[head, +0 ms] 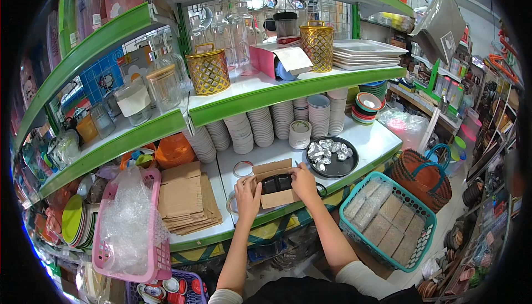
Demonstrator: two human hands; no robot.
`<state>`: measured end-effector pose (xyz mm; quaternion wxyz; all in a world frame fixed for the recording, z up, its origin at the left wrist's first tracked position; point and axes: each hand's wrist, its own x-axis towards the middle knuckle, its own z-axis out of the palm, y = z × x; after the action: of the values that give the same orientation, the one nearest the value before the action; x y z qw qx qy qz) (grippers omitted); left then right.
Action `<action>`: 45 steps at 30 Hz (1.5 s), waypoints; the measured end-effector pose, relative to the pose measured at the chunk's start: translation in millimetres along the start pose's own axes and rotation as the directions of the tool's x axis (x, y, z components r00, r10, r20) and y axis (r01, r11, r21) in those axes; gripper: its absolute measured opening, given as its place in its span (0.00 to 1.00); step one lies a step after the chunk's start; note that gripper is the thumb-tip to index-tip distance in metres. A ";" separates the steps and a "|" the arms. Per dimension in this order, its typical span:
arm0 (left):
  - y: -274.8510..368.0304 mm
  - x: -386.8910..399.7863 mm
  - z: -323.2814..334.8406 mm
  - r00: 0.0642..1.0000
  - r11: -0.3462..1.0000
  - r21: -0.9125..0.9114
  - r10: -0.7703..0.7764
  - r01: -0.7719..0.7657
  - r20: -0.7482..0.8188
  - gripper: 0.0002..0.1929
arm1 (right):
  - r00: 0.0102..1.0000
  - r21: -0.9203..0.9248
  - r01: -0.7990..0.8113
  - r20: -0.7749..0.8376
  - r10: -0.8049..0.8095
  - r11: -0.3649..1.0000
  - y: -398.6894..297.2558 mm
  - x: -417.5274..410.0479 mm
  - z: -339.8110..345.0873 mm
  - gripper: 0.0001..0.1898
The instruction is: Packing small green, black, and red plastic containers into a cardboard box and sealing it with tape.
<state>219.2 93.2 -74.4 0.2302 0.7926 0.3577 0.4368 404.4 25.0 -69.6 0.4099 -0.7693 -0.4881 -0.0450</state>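
Observation:
A small open cardboard box (279,200) lies on the white shelf before me, its flaps spread at the back and front. Inside it sits a black, shiny object (277,184) with compartments, perhaps a plastic tray. My left hand (248,196) grips the left end of the box, fingers curled over its edge. At the opposite end, my right hand (303,180) holds the box's right side, with its fingertips at the rim. Behind my right hand is a round black tray (336,170) bearing silvery foil-like pieces (326,153).
Flattened cardboard (181,196) is stacked at the left, beside a pink basket (156,221) of bubble wrap. A teal basket (431,229) at the right holds bubble-wrapped packages (390,225). Stacks of pale bowls (261,126) line the back under a green-edged shelf (291,97).

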 end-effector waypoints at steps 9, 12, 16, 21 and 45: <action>-28.0 -10.7 16.3 0.967 0.924 -0.382 0.100 -0.003 0.235 0.52 | 0.999 0.191 -0.036 -0.033 0.043 0.981 7.4 -1.7 -4.2 0.09; -26.1 -9.5 11.1 0.929 0.928 -0.361 0.208 -0.089 0.305 0.67 | 0.998 0.196 -0.018 -0.051 0.028 0.980 12.2 -1.7 -6.0 0.09; -22.6 -6.0 3.5 0.893 0.945 -0.305 0.234 -0.117 0.384 0.77 | 0.999 0.254 -0.019 -0.037 0.029 0.967 9.5 -5.7 -10.6 0.09; -12.4 2.4 5.1 0.915 0.960 -0.241 0.222 -0.145 0.336 0.65 | 0.996 0.267 0.025 -0.087 -0.002 0.963 10.7 -8.9 -16.6 0.10; -8.4 -17.2 40.7 0.973 0.932 -0.358 0.032 0.054 0.229 0.56 | 0.941 -0.105 0.198 -0.260 -0.219 0.975 94.0 -24.1 -74.2 0.11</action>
<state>244.8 83.2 -110.1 0.4148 0.7798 0.2464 0.3989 490.5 -60.0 -87.1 0.4353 -0.7152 -0.5044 -0.2113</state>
